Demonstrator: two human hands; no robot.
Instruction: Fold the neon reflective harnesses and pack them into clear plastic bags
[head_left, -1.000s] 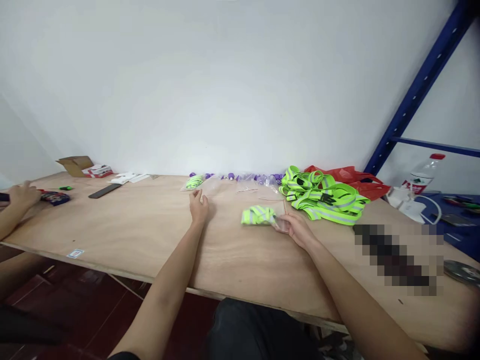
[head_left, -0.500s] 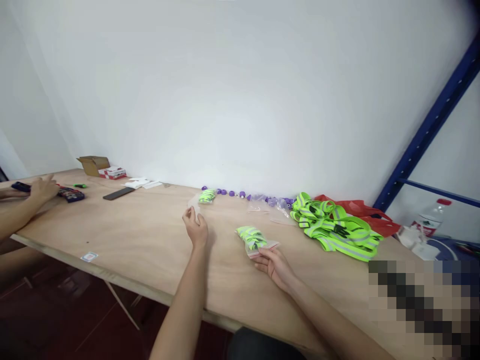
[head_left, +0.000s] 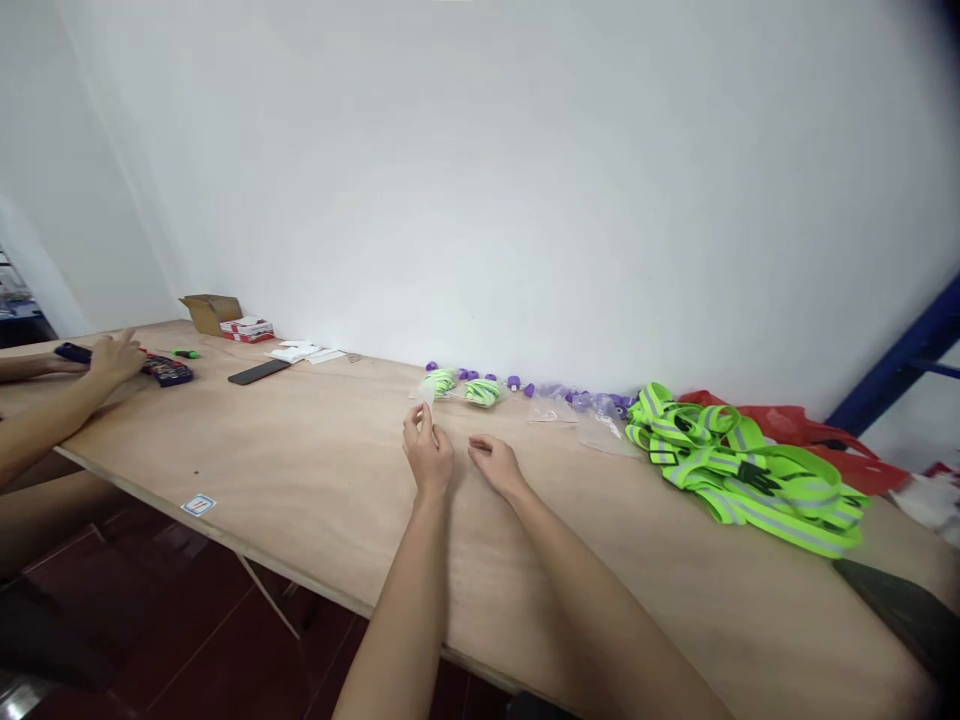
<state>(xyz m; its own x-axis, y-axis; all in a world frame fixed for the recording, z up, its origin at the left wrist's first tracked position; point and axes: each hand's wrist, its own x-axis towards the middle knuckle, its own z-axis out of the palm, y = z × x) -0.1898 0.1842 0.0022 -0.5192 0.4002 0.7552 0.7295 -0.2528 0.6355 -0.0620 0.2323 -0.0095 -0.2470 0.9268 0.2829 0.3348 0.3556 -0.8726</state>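
Strap bag (head_left: 483,392) lies on the table (head_left: 300,450), past the right hand (head_left: 499,465) and next to another green bag (head_left: 443,381). That hand is empty now; before, it held the strap bag. The left hand (head_left: 429,452) has clear plastic (head_left: 425,391) by its fingertips; I can't tell if it's pinched.

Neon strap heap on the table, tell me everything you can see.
The neon strap heap is a loose tangle of yellow-green bands, apparently webbing, with a silvery-grey stripe. Black buckle-like parts show among the loops. It lies unbagged on the right of the wooden table, in front of a red plastic bag. Clear bags lie by its left end; whether they touch it is unclear. Neither the left hand nor the right hand touches it.
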